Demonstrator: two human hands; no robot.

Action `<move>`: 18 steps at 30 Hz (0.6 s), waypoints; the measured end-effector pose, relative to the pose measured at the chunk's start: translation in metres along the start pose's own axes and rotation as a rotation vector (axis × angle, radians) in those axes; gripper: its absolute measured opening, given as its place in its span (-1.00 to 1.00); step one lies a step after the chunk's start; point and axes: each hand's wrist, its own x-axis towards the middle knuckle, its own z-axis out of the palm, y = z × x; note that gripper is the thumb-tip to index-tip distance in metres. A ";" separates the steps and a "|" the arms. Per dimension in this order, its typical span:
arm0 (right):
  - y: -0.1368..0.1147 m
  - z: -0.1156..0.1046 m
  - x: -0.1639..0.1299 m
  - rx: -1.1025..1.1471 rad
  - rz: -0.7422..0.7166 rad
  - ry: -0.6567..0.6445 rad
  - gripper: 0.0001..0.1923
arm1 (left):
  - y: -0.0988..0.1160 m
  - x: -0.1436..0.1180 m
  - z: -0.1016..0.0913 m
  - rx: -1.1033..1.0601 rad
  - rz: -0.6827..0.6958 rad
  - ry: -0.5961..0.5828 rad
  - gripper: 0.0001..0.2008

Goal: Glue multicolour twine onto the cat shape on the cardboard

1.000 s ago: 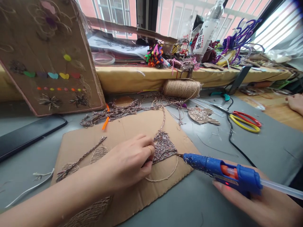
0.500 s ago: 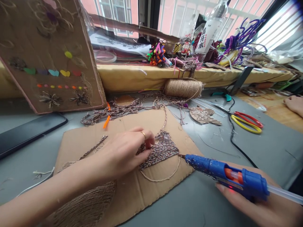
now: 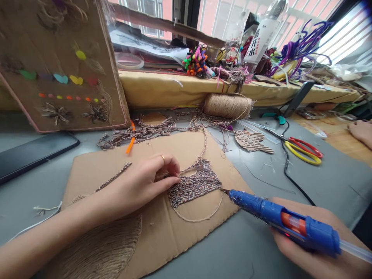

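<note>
My right hand (image 3: 316,232) is wrapped around a blue hot glue gun (image 3: 281,215) with a clear glue stick at its back. Its nozzle tip touches or nearly touches the right edge of a patch of multicoloured twisted cord (image 3: 194,188). That patch lies glued in rows on a cardboard sheet (image 3: 186,244), above a curved outline of thin twine (image 3: 200,220). With thumb and fingers pinched, my left hand (image 3: 157,174) holds the twisted cord at the patch's upper left; a length runs from there to the upper right. Under my left forearm is a coiled twine shape (image 3: 107,248).
Behind the cardboard lie tangled cord (image 3: 139,133) and a twine spool (image 3: 228,105). Red-and-yellow-handled scissors (image 3: 303,150) and a black cable (image 3: 286,170) are at right. A phone (image 3: 37,153) and a decorated cardboard panel (image 3: 72,77) stand left. Another person's hand (image 3: 360,131) rests far right.
My left hand has shifted left and slightly down, uncovering more of the patch and the cord running to my fingers. The glue gun stays near the patch's right edge.
</note>
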 end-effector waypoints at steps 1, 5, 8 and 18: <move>0.002 0.000 -0.001 -0.026 -0.060 -0.042 -0.89 | -0.001 0.001 0.000 -0.064 -0.009 -0.003 -0.92; 0.008 0.001 -0.003 -0.080 -0.171 -0.080 -0.88 | -0.002 0.005 0.000 -0.255 -0.045 -0.022 -0.91; 0.008 0.003 -0.003 -0.108 -0.190 -0.091 -0.84 | -0.002 0.008 -0.001 -0.274 -0.068 -0.031 -0.92; -0.011 0.011 0.000 -0.271 -0.250 0.035 -0.82 | -0.004 0.007 -0.003 -0.272 -0.097 -0.034 -0.95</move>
